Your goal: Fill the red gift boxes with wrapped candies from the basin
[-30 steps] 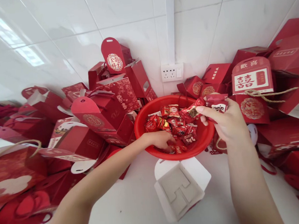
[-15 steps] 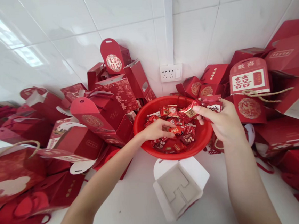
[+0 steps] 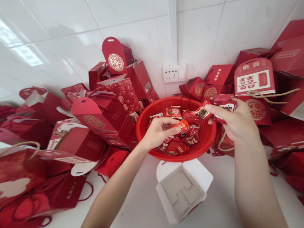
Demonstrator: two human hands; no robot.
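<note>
A round red plastic basket [image 3: 144,143] holds many small wrapped candies [image 3: 190,140] in red and gold wrappers. Over its middle, my left hand [image 3: 160,130] pinches an orange-red wrapped candy [image 3: 182,125] between thumb and fingers. My right hand [image 3: 234,119] is at the basket's right rim, closed on several wrapped candies [image 3: 201,114], one of them shiny red and gold, another dark red with a white label. In front of the basket stands a small box [image 3: 180,191] with its white flaps spread; its grey inside bottom shows.
Red gift boxes are piled on the left [image 3: 99,115] and on the right [image 3: 255,83], close to both forearms. Behind the basket is a white tiled wall with a power socket [image 3: 174,73]. The white tabletop [image 3: 133,208] shows in front.
My left hand has lifted slightly with the orange-red candy in its fingers. My right hand has shifted to the right, still holding its candies. The white-flapped box has stayed put.
</note>
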